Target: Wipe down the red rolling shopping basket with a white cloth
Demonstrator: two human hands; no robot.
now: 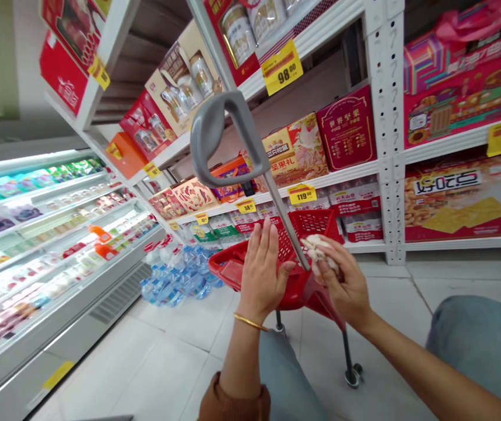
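My left hand is raised in front of a red rolling shopping basket, fingers straight and together, palm turned toward the basket, holding nothing. A gold bangle circles that wrist. My right hand is closed around a crumpled white tissue just right of the basket's grey pull handle, which rises up between the two hands. My knees in blue jeans show below.
Store shelves with red gift boxes and yellow price tags stand behind the basket. An open refrigerated case runs along the left. Packs of water bottles lie on the tiled floor left of the basket.
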